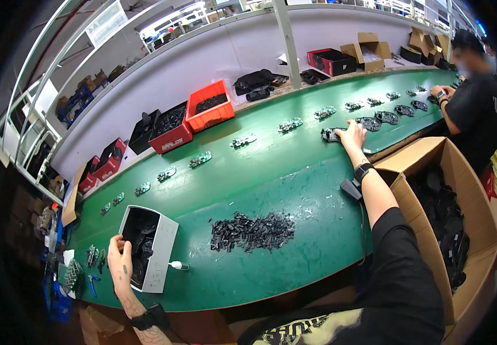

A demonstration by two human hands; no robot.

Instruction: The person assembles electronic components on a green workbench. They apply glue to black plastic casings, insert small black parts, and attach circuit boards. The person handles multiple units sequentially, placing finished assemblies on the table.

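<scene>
My right hand [352,137] is stretched out to the far side of the green work table, its fingers closed around the near end of a black plastic shell [330,135]. A row of similar black shells [386,117] lies to the right of it. At the left, my left hand [120,261] is beside the near-left edge of a white box [168,241], fingers slightly bent and apart, with nothing visible in them. Black plastic parts [140,236] fill the box. Green circuit boards [243,141] lie in a spaced line along the table.
A heap of small black parts [252,232] lies mid-table. A small white bottle [179,265] touches the white box. Blue pliers [92,285] lie at left. An orange crate [209,106] stands along the back. A cardboard box [478,253] is at my right; a co-worker [473,98] stands beyond.
</scene>
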